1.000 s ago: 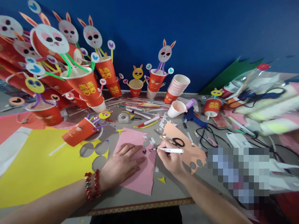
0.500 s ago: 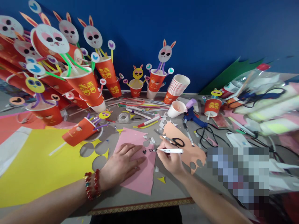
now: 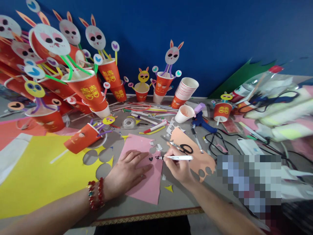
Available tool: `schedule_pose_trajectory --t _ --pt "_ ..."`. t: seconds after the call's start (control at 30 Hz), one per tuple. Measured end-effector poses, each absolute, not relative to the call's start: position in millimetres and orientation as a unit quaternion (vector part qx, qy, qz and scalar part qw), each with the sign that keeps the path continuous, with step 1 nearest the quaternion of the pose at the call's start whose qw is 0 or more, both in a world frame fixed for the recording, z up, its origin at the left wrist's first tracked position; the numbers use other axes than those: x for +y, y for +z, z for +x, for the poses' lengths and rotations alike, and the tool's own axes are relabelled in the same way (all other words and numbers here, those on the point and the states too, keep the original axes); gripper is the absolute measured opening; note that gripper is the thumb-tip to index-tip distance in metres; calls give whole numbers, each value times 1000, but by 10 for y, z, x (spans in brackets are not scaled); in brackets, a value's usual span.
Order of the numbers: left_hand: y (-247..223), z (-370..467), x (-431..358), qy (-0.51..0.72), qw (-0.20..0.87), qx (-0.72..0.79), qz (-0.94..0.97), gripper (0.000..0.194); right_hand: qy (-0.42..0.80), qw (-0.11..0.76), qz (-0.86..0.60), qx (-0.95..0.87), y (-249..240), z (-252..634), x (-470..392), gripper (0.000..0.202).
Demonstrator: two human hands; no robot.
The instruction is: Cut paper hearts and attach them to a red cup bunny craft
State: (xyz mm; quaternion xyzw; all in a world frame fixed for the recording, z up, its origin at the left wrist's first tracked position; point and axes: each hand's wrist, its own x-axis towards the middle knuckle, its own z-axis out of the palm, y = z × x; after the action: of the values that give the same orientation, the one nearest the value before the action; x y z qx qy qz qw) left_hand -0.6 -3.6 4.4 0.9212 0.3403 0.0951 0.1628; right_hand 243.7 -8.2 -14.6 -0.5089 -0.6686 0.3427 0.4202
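A pink sheet of paper lies on the table, with my left hand flat on it, fingers stretched out. My right hand grips a white marker, its dark tip touching the sheet near the right edge. Under the tip is a small black heart outline, partly filled. Just left of it sits a filled black heart. Beyond my right hand, scissors with black handles rest on a peach sheet that has round holes cut out.
At the left lies a yellow sheet with round cut-outs. Red paper cups with rabbit figures crowd the back left. A stack of cups, a blue glue gun with its cord, and loose markers lie behind my hands.
The right-hand heart has gone from a bare outline to a darker, partly filled shape. My right hand has shifted only slightly; my left hand stays in place on the pink sheet.
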Motion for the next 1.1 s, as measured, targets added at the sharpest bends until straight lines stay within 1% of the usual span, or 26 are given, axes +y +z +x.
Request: schedule_pose_trajectory --t 0.4,1.1 --pt "62 -3 -29 100 158 336 923 36 329 392 -508 -693 -126 2432 -71 17" --pt "62 -10 -36 104 155 336 923 36 324 388 -508 -698 -131 2439 -75 18"
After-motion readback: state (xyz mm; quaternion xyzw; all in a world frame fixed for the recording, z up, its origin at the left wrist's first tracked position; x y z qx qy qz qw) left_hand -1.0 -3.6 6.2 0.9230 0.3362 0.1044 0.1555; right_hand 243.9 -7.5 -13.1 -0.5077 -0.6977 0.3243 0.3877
